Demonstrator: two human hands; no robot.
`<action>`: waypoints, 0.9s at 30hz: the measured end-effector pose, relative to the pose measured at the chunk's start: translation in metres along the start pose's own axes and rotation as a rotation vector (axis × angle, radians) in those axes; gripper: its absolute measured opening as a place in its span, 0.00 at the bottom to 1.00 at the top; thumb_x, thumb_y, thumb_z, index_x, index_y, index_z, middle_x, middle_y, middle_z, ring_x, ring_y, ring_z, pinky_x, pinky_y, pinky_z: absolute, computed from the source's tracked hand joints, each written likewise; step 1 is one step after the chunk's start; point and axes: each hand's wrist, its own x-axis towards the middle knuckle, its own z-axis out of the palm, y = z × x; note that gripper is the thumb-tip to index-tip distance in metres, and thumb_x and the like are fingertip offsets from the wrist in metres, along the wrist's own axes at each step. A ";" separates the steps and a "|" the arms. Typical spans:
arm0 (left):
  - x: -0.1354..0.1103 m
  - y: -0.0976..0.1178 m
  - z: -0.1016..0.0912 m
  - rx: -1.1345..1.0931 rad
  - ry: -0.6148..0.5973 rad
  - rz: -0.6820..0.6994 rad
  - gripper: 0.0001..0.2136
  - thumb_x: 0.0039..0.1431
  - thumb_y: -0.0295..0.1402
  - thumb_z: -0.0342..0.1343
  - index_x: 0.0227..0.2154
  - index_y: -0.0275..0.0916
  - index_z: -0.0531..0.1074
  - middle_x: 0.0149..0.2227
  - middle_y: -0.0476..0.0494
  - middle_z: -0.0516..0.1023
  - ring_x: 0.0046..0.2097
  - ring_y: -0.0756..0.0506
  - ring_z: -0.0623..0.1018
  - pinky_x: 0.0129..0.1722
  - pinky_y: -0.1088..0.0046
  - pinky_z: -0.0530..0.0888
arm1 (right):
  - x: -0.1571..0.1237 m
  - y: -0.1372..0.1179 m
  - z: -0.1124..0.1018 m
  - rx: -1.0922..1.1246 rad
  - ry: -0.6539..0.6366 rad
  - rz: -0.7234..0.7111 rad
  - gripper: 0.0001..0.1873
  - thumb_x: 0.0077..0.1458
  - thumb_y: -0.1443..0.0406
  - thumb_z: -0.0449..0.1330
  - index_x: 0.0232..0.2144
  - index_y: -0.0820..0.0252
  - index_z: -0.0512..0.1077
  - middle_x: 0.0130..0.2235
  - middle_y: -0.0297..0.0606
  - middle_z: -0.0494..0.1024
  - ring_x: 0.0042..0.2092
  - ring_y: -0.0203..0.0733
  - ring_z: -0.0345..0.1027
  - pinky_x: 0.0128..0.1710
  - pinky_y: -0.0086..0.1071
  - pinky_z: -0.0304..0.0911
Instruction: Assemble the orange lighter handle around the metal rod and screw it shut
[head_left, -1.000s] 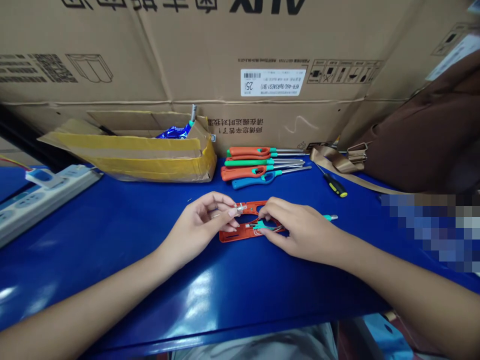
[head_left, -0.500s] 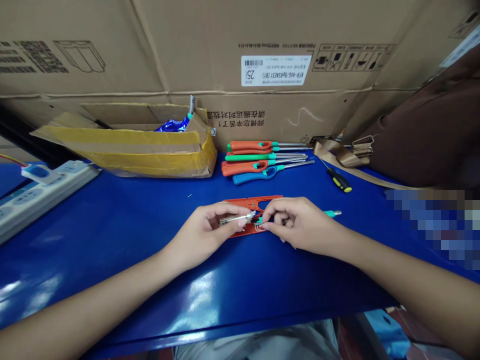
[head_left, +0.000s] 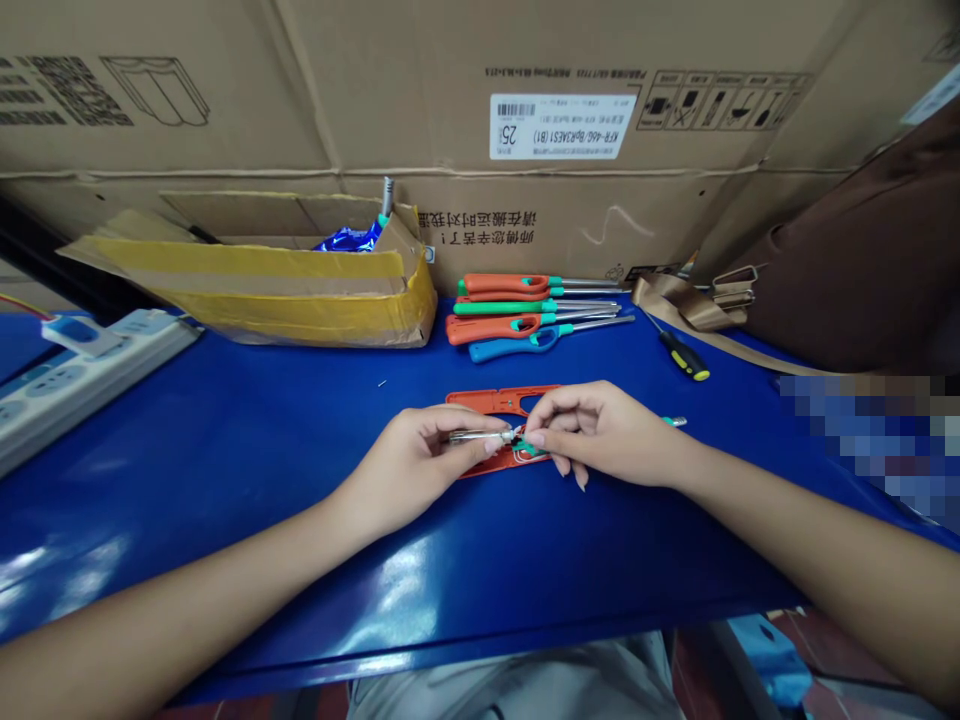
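Note:
Between the thumb and fingers of my left hand [head_left: 405,468] lies a clear fuel tank [head_left: 474,437], a small tube with a metal valve at its right end. My right hand [head_left: 611,440] is closed in a pinch right at that valve end; what its fingertips hold is too small to make out. Under both hands lies the lower orange lighter casing half [head_left: 487,467], with green parts [head_left: 534,447] and a white wire or hose in it. The other orange casing half [head_left: 487,402] lies just behind. A metal lighter tip [head_left: 679,421] sticks out beyond my right hand.
Several lighters [head_left: 510,328], orange, green and blue, are stacked behind my hands. A screwdriver [head_left: 684,357] and a tan strap [head_left: 675,303] lie to their right. At the back left stand a taped cardboard box [head_left: 300,300] and a power strip [head_left: 97,360]. Large cardboard [head_left: 405,110] closes off the back.
My right fingertips have moved up to the valve end of the fuel tank, and its lower fingers have spread downward. The tank has turned slightly more level. The view has shifted a little.

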 end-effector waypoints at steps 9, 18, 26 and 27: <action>-0.001 0.002 0.000 -0.008 -0.006 -0.013 0.09 0.56 0.35 0.68 0.39 0.38 0.85 0.43 0.43 0.87 0.44 0.43 0.85 0.49 0.69 0.80 | 0.001 0.002 -0.002 0.005 -0.013 0.014 0.21 0.55 0.49 0.68 0.36 0.62 0.73 0.21 0.28 0.73 0.20 0.30 0.66 0.19 0.24 0.67; 0.000 0.001 -0.001 -0.010 -0.008 -0.021 0.09 0.55 0.34 0.69 0.39 0.39 0.85 0.41 0.43 0.87 0.42 0.44 0.85 0.46 0.72 0.80 | 0.002 0.000 0.000 0.020 0.000 0.028 0.26 0.50 0.46 0.70 0.35 0.62 0.73 0.21 0.29 0.72 0.21 0.31 0.65 0.18 0.24 0.67; -0.001 0.001 0.001 0.032 -0.012 0.029 0.08 0.56 0.32 0.68 0.39 0.39 0.85 0.41 0.44 0.87 0.42 0.44 0.86 0.45 0.73 0.81 | 0.001 0.001 0.001 -0.013 0.013 0.041 0.25 0.51 0.47 0.70 0.34 0.63 0.74 0.23 0.32 0.74 0.22 0.30 0.66 0.18 0.23 0.66; -0.001 0.001 0.001 0.032 -0.009 0.027 0.08 0.56 0.32 0.68 0.39 0.39 0.85 0.41 0.43 0.87 0.42 0.44 0.86 0.45 0.73 0.81 | 0.001 0.000 0.001 -0.016 0.016 0.045 0.25 0.50 0.47 0.70 0.34 0.63 0.75 0.24 0.33 0.75 0.22 0.30 0.66 0.18 0.23 0.66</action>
